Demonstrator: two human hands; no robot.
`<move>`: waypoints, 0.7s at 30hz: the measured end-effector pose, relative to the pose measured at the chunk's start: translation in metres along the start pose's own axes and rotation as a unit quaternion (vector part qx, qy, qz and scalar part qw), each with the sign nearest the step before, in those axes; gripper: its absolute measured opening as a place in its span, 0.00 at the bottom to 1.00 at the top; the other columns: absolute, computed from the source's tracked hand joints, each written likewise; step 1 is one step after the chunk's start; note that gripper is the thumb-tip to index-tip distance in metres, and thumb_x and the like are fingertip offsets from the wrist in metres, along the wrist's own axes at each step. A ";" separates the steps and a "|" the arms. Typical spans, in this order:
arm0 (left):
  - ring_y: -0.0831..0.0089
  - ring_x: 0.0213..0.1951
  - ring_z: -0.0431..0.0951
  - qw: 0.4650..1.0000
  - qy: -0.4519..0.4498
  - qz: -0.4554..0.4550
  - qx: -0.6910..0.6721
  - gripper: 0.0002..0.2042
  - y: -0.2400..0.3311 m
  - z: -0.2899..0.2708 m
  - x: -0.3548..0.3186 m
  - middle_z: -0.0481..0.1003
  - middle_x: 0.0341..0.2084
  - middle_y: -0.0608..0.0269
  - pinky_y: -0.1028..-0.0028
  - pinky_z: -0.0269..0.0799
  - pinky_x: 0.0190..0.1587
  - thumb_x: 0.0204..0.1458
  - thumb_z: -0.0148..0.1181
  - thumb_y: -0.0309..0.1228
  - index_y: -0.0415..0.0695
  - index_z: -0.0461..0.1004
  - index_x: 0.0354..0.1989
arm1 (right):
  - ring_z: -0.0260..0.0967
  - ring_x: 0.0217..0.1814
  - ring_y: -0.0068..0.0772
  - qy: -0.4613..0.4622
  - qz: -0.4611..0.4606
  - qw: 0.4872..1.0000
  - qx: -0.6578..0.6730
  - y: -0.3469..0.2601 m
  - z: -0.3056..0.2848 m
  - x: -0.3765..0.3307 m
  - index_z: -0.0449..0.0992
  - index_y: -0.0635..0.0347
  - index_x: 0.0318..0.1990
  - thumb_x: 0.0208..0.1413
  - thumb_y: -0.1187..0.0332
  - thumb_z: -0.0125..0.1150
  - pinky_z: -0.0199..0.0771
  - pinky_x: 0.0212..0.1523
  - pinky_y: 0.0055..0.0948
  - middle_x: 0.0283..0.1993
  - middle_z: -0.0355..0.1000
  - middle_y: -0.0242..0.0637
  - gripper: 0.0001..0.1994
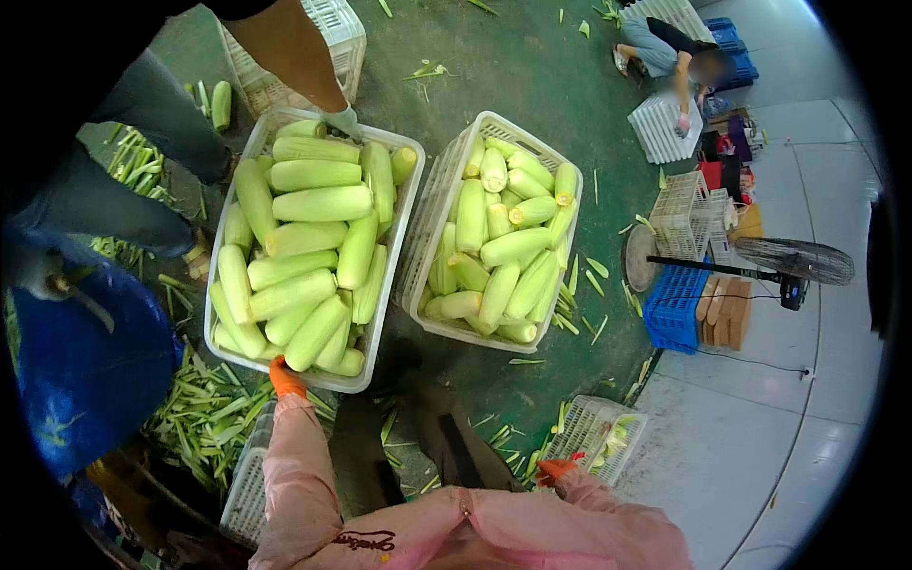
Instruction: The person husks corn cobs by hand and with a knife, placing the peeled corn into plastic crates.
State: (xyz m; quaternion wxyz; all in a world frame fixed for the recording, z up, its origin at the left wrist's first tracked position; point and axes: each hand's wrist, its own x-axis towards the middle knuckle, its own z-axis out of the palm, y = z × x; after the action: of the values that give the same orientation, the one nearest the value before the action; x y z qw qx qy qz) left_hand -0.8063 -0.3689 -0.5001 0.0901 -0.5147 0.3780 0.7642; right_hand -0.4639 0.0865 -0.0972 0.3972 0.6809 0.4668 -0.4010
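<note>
A white plastic crate (372,332) heaped with ears of corn (323,203), trimmed and in pale green husks, sits before me on the left. My left hand (288,377), in an orange glove, grips its near rim. At the far rim is another person's pale-gloved hand (342,122). My right hand (555,471), also orange-gloved, hangs low on the right beside a small white crate (608,429) with some green pieces inside; its fingers are partly hidden. Just right of the heaped crate stands a second white crate (439,328) full of corn, seemingly stacked on another.
Husk scraps (204,408) lie thickly on the green floor at left, near a blue sheet or bag (90,361). The co-worker's legs (142,123) stand far left. Along the right wall are a pedestal fan (793,266), a blue crate (674,304) and a crouching person (670,57).
</note>
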 end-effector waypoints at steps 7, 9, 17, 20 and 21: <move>0.66 0.28 0.74 0.998 0.025 0.019 -0.053 0.08 -0.035 0.047 -0.021 0.75 0.23 0.65 0.70 0.69 0.33 0.51 0.53 0.35 0.47 0.75 0.27 | 0.73 0.42 0.28 -0.103 -0.096 0.985 0.097 -0.140 0.077 0.003 0.71 0.56 0.60 0.64 0.54 0.53 0.72 0.46 0.28 0.48 0.76 0.39 0.22; 0.66 0.28 0.74 0.999 -0.013 0.027 -0.026 0.07 -0.024 0.048 -0.030 0.76 0.24 0.64 0.70 0.68 0.34 0.51 0.53 0.35 0.48 0.75 0.27 | 0.72 0.41 0.26 -0.094 -0.162 0.982 0.012 -0.122 0.087 0.011 0.72 0.56 0.60 0.63 0.53 0.54 0.71 0.45 0.25 0.45 0.76 0.37 0.23; 0.68 0.22 0.74 0.923 0.041 0.107 0.368 0.18 0.041 -0.015 -0.060 0.77 0.23 0.58 0.69 0.69 0.27 0.48 0.61 0.44 0.40 0.76 0.37 | 0.74 0.40 0.28 -0.078 -0.107 0.991 0.022 -0.064 0.050 0.014 0.77 0.63 0.49 0.60 0.49 0.57 0.72 0.42 0.26 0.41 0.78 0.38 0.24; 0.67 0.27 0.78 0.914 -0.010 0.082 0.398 0.15 0.089 0.021 -0.143 0.79 0.26 0.56 0.69 0.74 0.31 0.54 0.60 0.39 0.39 0.75 0.40 | 0.75 0.39 0.30 -0.061 -0.273 0.953 -0.117 -0.042 0.023 0.033 0.76 0.64 0.49 0.61 0.50 0.56 0.74 0.40 0.30 0.40 0.78 0.39 0.23; 0.66 0.29 0.79 0.947 -0.027 0.026 0.320 0.14 0.104 0.012 -0.165 0.79 0.27 0.55 0.69 0.76 0.32 0.55 0.59 0.38 0.39 0.74 0.41 | 0.75 0.39 0.31 -0.062 -0.330 0.928 -0.163 -0.065 0.030 0.015 0.70 0.60 0.53 0.61 0.52 0.56 0.74 0.41 0.30 0.40 0.77 0.40 0.22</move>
State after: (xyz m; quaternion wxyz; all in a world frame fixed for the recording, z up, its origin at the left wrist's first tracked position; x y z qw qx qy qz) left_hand -0.7953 -0.3919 -0.3065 0.2402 -0.4283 0.6134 0.6186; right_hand -0.5280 0.0798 -0.1324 0.3766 0.3881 0.6981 -0.4692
